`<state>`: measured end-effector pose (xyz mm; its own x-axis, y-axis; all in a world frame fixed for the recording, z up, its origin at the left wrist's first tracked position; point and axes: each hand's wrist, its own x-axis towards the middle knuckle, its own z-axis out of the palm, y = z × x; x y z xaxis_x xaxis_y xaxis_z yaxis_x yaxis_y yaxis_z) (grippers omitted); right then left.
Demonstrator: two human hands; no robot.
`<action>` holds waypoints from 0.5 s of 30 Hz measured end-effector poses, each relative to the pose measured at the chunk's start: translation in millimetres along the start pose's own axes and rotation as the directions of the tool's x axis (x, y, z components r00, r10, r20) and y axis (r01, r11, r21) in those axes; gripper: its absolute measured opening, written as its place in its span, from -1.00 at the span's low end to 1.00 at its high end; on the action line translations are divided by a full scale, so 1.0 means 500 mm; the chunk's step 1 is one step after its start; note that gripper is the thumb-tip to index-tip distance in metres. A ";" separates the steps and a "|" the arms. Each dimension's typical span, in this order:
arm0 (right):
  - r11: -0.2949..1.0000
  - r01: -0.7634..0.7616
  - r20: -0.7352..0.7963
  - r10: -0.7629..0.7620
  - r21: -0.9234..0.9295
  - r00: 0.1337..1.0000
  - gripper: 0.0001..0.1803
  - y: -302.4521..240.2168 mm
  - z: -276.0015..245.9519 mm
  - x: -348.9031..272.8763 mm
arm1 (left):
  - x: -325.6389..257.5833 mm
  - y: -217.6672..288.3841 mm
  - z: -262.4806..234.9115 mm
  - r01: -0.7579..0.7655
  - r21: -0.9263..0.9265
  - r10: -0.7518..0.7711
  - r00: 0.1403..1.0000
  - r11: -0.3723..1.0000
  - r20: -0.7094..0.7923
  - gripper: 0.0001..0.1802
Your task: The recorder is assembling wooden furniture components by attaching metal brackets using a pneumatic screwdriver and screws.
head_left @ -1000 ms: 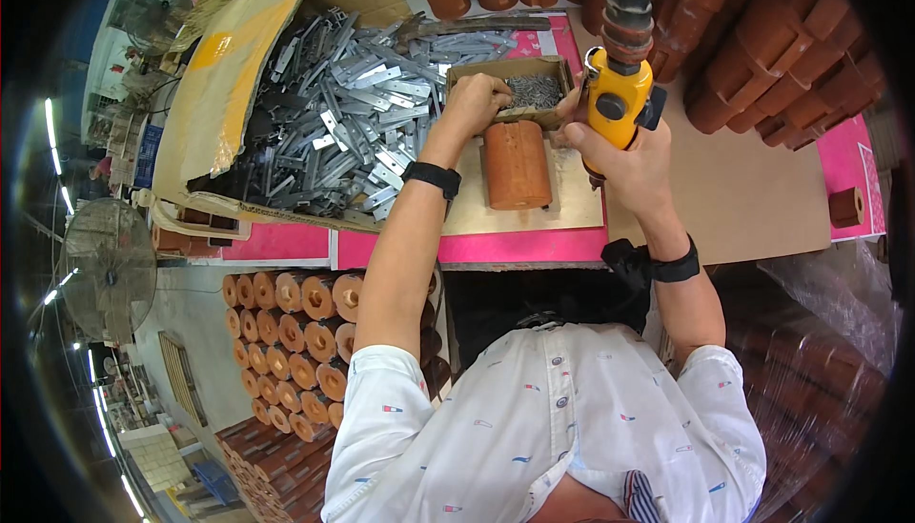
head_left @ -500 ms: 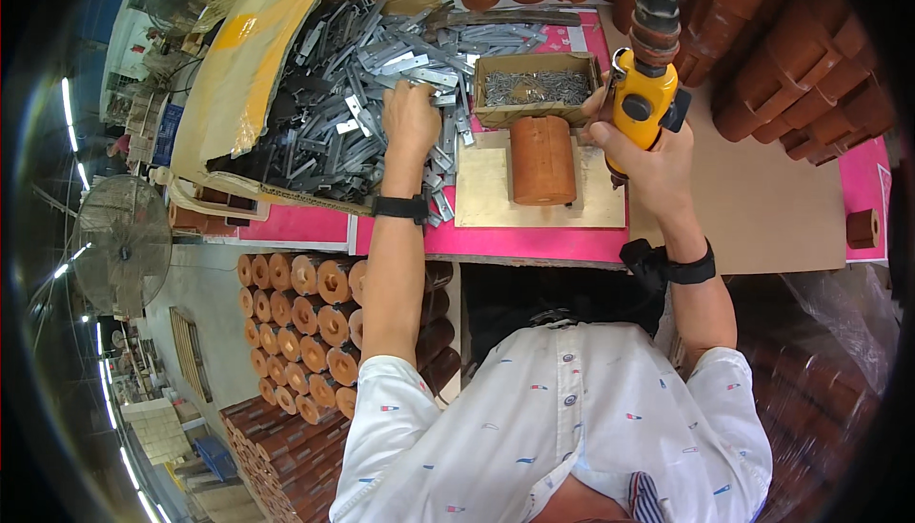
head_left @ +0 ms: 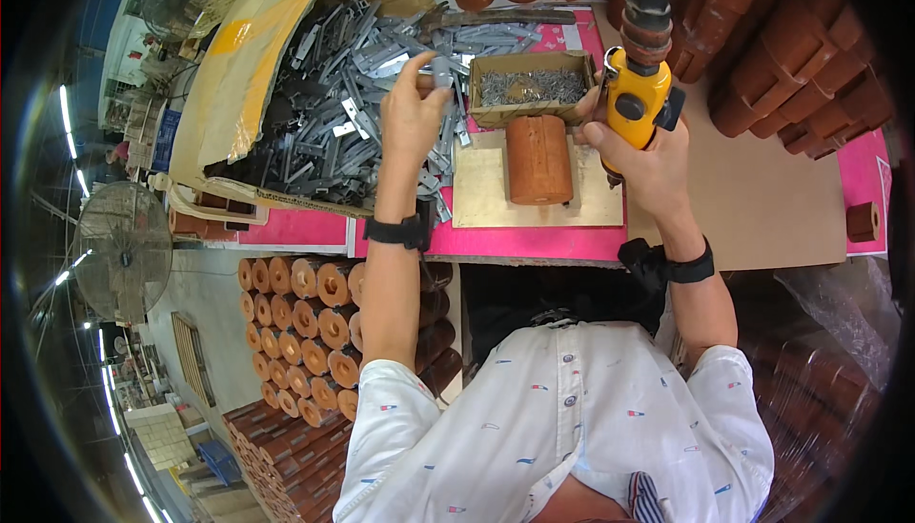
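Note:
My left hand (head_left: 412, 118) is raised over a heap of flat grey metal brackets (head_left: 348, 156) in an open cardboard box. Thumb and forefinger pinch a small metal bracket (head_left: 441, 71), blurred by motion. My right hand (head_left: 653, 166) grips a yellow power screwdriver (head_left: 633, 99), tip downward, hanging from a dark ribbed hose (head_left: 648, 9). Between the hands a reddish-brown clay-coloured cylinder (head_left: 539, 161) lies on a pale wooden board (head_left: 481, 185). Just behind it stands a small carton (head_left: 486, 113) of tiny metal screws or nails, near my right fingertips.
The cardboard box flap (head_left: 253, 56) rises at the left. Several brown cylinders (head_left: 796, 66) stand at the back right, and one small piece (head_left: 863, 222) sits at the right edge. Below the table, more hollow cylinders (head_left: 305, 318) are stacked. A fan (head_left: 122, 251) stands far left.
My left hand has lifted off the bracket heap, now with a bracket pinched in its fingers. The right hand and screwdriver have barely moved; the cylinder stays on the board.

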<state>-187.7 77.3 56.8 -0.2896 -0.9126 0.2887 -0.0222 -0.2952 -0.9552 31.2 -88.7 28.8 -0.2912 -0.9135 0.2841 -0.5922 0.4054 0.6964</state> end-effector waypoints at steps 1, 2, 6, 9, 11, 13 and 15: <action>1.000 -0.007 0.008 0.007 -0.014 1.000 -0.63 0.001 -0.001 0.001 | -0.007 0.023 0.005 0.063 -0.231 -0.047 0.996 0.971 0.075 -0.49; 1.000 -0.010 0.021 0.011 -0.024 1.000 -0.63 -0.003 0.001 0.002 | -0.017 0.040 0.009 0.065 -0.228 -0.050 0.996 0.972 0.071 -0.49; 0.999 -0.008 0.031 0.010 -0.052 0.999 -0.64 -0.005 0.007 0.004 | -0.042 0.088 0.045 0.216 -0.525 0.012 0.918 0.823 0.397 -0.42; 0.999 0.035 0.022 -0.035 -0.024 0.999 -0.75 -0.005 0.015 0.000 | -0.045 0.083 0.076 0.265 -0.559 0.010 0.898 0.786 0.440 -0.46; 0.999 0.055 0.035 -0.055 0.000 0.998 -0.75 -0.002 0.016 -0.001 | -0.041 0.073 0.090 0.239 -0.518 -0.005 0.911 0.821 0.412 -0.46; 0.998 0.057 0.026 -0.057 0.010 0.998 -0.74 -0.001 0.015 0.000 | -0.038 0.072 0.098 0.204 -0.469 0.009 0.911 0.859 0.412 -0.47; 0.998 0.061 0.020 -0.061 0.028 0.998 -0.73 -0.001 0.016 0.000 | -0.036 0.073 0.098 0.168 -0.413 0.019 0.912 0.895 0.410 -0.48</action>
<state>-179.8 75.3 58.0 -0.2681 -0.8984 0.3478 -0.0131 -0.3576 -0.9338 -22.0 -55.8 17.2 -0.5848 -0.8112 0.0016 -0.2684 0.1954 0.9433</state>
